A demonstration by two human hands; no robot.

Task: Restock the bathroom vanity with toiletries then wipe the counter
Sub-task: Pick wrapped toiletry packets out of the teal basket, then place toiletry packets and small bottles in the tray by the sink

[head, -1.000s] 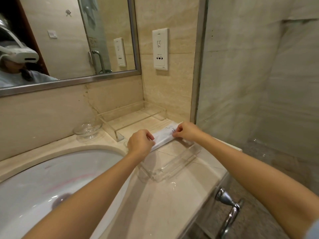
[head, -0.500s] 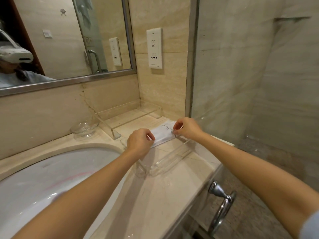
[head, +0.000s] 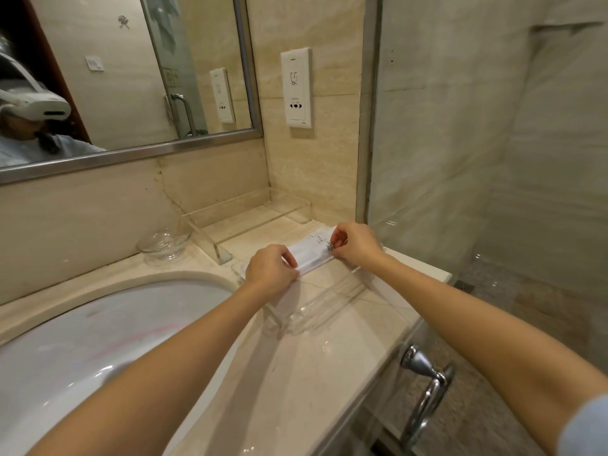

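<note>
1. Packet (head: 312, 255): white, flat and long, with small dark print at its right end. It lies at a slant, near-left to far-right, over the back part of the clear tray (head: 329, 301). Can't tell if it touches the tray floor.
2. Left hand (head: 269, 269): knuckles up, fingers curled, pinching the packet's left end.
3. Right hand (head: 355, 245): fingers curled, pinching the packet's right end, right at the print.
4. Clear tray: see-through plastic with low walls, flat on the desk (head: 312, 363) just right of the sink (head: 98, 340).
5. Desk: glossy beige marble with thin veins. It runs from the sink to the right edge by the glass panel (head: 444, 143).
6. Clear stand (head: 230, 222): bent acrylic, in the back corner behind the tray and close to the wall.
7. Glass bowl (head: 164, 243): just left of the stand, near the back wall.
8. Sink: white oval basin set into the desk. The left forearm crosses above its right rim.
9. Mirror (head: 131, 93): metal frame, above the sink, reflecting a person in a white headset.
10. Socket plate (head: 297, 88): white, on the side wall above the stand.
11. Glass panel: metal-framed, rising from the desk's right end.
12. Chrome handle (head: 427, 386): below the desk's front-right edge.
13. Sleeve (head: 585, 426): light blue, on the right arm at the bottom-right corner.
</note>
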